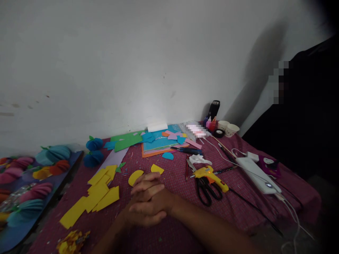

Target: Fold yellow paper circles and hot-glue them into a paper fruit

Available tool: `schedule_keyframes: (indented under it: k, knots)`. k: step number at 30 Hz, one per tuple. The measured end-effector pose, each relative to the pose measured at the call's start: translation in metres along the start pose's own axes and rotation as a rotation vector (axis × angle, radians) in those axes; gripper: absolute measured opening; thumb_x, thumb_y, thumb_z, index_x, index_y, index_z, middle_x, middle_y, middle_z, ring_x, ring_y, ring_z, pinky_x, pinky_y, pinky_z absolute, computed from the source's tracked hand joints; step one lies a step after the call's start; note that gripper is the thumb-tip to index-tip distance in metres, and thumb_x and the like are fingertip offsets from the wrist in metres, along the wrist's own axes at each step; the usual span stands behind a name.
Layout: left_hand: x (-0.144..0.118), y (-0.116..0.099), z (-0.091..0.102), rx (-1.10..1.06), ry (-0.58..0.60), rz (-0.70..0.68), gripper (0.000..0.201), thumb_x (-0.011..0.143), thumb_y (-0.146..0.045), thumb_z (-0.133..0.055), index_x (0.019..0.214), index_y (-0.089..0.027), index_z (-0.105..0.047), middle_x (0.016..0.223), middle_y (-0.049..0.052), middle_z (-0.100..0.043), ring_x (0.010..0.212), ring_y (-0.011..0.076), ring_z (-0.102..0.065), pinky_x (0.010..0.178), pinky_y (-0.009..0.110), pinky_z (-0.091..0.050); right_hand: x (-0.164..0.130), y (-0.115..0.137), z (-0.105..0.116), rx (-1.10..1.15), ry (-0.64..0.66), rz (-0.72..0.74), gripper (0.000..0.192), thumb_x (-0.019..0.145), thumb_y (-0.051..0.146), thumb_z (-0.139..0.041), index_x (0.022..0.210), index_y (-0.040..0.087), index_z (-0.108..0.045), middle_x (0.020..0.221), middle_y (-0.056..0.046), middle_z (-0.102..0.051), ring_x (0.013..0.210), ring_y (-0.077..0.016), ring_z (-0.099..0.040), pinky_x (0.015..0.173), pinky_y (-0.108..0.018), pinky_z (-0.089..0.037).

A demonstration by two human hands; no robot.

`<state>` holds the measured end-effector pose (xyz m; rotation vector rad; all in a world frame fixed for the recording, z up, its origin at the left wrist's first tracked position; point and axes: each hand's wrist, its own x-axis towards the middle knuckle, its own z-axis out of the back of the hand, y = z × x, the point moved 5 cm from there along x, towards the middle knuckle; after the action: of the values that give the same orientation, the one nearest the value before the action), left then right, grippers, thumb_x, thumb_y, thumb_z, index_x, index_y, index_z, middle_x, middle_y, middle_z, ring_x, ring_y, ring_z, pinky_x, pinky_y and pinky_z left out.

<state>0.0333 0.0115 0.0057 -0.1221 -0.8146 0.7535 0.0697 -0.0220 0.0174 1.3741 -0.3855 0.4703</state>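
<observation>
We see the left hand [141,213] and the right hand [150,197] clasped together, fingers interlaced and closed on each other, gripping nothing, resting on the red checked cloth [172,225]. We take the yellow glue gun [210,175] as our landmark. The clasped hands lie to its left and a little nearer to us. Nearest the hands, just beyond the fingertips, are two yellow paper half-circles [136,177], well left of the glue gun. Further left of these lies a heap of yellow paper sheets [95,195].

Black scissors [206,192] lie touching the glue gun on its near side, and a red pencil [187,171] lies just left of it. Beyond the glue gun, towards the wall, a stack of coloured paper [159,143] holds blue cut pieces on top. Far beyond and right of the glue gun stand two paper cups [228,128], side by side; the light is poor, and we cannot tell what is in them. A dark bottle [214,109] stands near the cups, against the wall. Right of the glue gun lies a white power strip [255,174].

At the far left, paper flowers [29,183] lie on a blue board.
</observation>
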Motion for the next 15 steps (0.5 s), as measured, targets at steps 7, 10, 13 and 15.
schedule_keyframes:
  k: [7,10,13,15]
  knots:
    - [0.007,-0.011,0.004,-0.004,0.019,-0.083,0.077,0.071,-0.036,-0.072,0.142,-0.037,-0.041,0.147,0.007,-0.042,0.133,0.0379,-0.044,0.102,0.059,-0.048,-0.006,-0.008,-0.018,0.01,0.245,0.041,0.073,0.089,-0.008,-0.021,0.135,0.032,-0.062,0.112,-0.001,-0.073,0.102,-0.0149,-0.072,0.076,-0.03,-0.054]
    - [0.01,-0.015,0.006,-0.003,0.018,-0.095,0.075,0.073,-0.036,-0.071,0.142,-0.034,-0.042,0.145,0.009,-0.042,0.132,0.0374,-0.045,0.103,0.059,-0.048,-0.003,-0.007,-0.018,-0.026,0.189,0.122,0.079,0.084,-0.013,-0.017,0.124,0.032,-0.068,0.1,0.003,-0.074,0.089,-0.0093,-0.074,0.072,-0.025,-0.053]
    - [0.012,-0.018,0.009,-0.016,0.001,-0.097,0.073,0.074,-0.036,-0.07,0.142,-0.032,-0.043,0.144,0.01,-0.043,0.131,0.0364,-0.046,0.103,0.059,-0.047,-0.001,-0.007,-0.017,-0.084,0.164,0.082,0.081,0.082,-0.015,-0.013,0.122,0.029,-0.068,0.104,0.003,-0.072,0.092,-0.0086,-0.074,0.073,-0.025,-0.052]
    - [0.013,-0.018,0.01,-0.014,-0.01,-0.095,0.074,0.072,-0.036,-0.071,0.141,-0.033,-0.044,0.143,0.01,-0.044,0.13,0.0367,-0.047,0.102,0.059,-0.048,-0.002,-0.005,-0.017,-0.092,0.167,0.085,0.082,0.082,-0.015,-0.012,0.123,0.029,-0.067,0.105,0.003,-0.071,0.094,-0.008,-0.073,0.072,-0.024,-0.051]
